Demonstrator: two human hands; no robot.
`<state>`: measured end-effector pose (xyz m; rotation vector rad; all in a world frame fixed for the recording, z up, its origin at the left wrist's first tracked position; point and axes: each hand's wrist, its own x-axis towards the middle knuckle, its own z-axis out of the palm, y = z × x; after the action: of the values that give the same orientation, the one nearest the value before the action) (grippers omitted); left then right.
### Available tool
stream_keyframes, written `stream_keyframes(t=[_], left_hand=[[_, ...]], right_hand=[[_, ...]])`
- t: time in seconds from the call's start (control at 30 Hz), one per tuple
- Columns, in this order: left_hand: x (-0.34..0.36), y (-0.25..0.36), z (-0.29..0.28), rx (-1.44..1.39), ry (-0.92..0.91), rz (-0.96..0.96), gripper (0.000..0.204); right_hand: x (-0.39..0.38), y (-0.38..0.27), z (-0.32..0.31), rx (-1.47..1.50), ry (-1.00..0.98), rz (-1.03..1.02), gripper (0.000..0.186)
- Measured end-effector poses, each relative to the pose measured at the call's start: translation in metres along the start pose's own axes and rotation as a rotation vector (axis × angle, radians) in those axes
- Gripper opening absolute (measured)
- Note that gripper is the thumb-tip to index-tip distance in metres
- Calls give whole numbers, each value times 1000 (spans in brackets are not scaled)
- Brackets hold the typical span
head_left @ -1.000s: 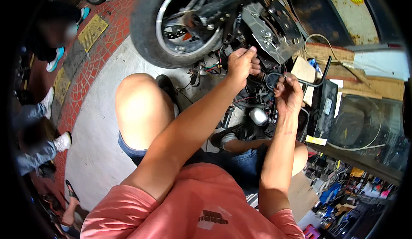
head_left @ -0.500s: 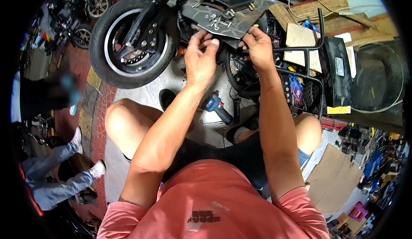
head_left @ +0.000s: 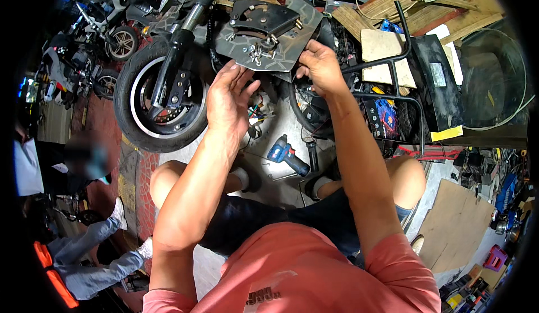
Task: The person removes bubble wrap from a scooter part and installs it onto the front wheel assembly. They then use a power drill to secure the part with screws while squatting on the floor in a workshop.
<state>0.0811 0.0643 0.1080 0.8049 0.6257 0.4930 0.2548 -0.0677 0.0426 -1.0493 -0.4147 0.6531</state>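
Observation:
A grey panel with a cracked-line pattern (head_left: 292,55) lies in front of me, carrying a black metal bracket (head_left: 264,18) and a small pile of bolts and screws (head_left: 258,53). My left hand (head_left: 229,101) is just below its near left edge, palm turned up and fingers apart, holding nothing. At the near right corner, my right hand (head_left: 321,69) has its fingers curled against the panel's edge; part of the grip is hidden. On the floor between my feet rests a blue and black cordless impact driver (head_left: 288,156).
A scooter's front wheel (head_left: 126,108) and fork (head_left: 182,55) stand at left. Right of my hand are a black tube frame (head_left: 396,69), wood planks (head_left: 393,4) and a black panel (head_left: 435,83). Flat cardboard (head_left: 457,226) lies at lower right. Another person's legs (head_left: 98,251) are at lower left.
My left hand has come away from the panel's edge, moving left and down, its fingers opening. My right hand stays at the right corner. The view has shifted slightly.

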Motion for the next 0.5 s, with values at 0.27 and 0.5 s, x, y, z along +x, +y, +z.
stream_keyframes(t=[0.27, 0.5], left_hand=[[-2, -3, 7, -82, -18, 11, 48], [0, -3, 5, -135, -2, 7, 45]], right_hand=[[3, 2, 14, -81, 72, 126, 21], [-1, 3, 20, -125, 113, 94, 20]])
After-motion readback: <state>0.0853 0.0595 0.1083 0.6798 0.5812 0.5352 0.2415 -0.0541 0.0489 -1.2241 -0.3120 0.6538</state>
